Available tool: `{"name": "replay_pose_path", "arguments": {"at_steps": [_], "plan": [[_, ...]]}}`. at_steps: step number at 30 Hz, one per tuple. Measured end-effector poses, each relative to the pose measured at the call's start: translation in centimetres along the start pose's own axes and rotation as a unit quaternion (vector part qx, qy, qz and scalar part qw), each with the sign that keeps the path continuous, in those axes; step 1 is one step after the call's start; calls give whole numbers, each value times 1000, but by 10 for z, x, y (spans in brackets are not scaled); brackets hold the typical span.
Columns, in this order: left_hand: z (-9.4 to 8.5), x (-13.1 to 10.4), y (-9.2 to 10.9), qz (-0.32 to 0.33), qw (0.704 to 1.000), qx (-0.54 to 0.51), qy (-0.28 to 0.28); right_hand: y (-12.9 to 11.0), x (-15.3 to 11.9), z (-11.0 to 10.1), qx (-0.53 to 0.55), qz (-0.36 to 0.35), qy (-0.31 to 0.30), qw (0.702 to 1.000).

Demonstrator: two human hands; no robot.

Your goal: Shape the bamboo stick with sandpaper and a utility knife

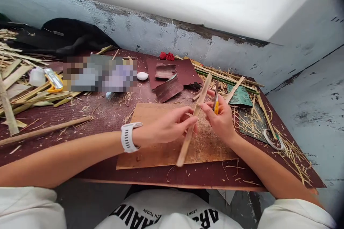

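A flat bamboo strip (188, 139) slants through the air over the wooden board (158, 157). My left hand (173, 123), with a white watch on its wrist, pinches the strip near its middle. Higher up, the thumb and fingertips of my right hand (221, 120) touch the same strip. A utility knife (216, 105) with a yellow handle is also held in my right hand, its blade pointing up and away from me. Fine shavings lie on the board under my hands.
Split bamboo (16, 78) and another yellow cutter (53, 79) lie at the left. A white egg-shaped object (142, 76), curved dark-red pieces (169, 87) and red roses (167, 56) are at the back. Shavings, a green sheet (240, 96) and a white ring (273, 140) lie right.
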State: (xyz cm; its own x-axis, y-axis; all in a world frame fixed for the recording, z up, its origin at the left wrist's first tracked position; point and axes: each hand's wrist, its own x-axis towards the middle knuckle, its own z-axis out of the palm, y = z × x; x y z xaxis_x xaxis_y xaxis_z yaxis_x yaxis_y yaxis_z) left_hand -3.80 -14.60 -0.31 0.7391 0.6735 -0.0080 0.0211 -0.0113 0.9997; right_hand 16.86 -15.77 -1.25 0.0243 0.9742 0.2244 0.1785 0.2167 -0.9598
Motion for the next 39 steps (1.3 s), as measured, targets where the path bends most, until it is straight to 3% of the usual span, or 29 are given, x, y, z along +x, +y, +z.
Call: {"name": "replay_pose_path", "arguments": {"at_steps": [3,6,9,11,16,20,24,39], "plan": [[16,1,-1,-16,996,-33,87,0,2,-10,-90,-61,33,994],[6,0,1,46,979,115,160,4,8,-25,-224,-145,54,962],[-10,-3,0,115,926,299,200,8,12,-35,-317,-218,27,923],[-18,-4,-1,115,910,346,197,9,11,-36,-373,-254,12,892],[-21,-5,-1,120,937,308,114,9,6,-31,-494,-295,21,818],[-17,-10,2,141,942,299,58,7,4,-28,-523,-308,31,794],[-16,-12,0,131,940,308,68,5,4,-28,-550,-318,39,771],[-9,-14,-11,133,936,310,97,0,-1,-22,-568,-304,28,764]]}}
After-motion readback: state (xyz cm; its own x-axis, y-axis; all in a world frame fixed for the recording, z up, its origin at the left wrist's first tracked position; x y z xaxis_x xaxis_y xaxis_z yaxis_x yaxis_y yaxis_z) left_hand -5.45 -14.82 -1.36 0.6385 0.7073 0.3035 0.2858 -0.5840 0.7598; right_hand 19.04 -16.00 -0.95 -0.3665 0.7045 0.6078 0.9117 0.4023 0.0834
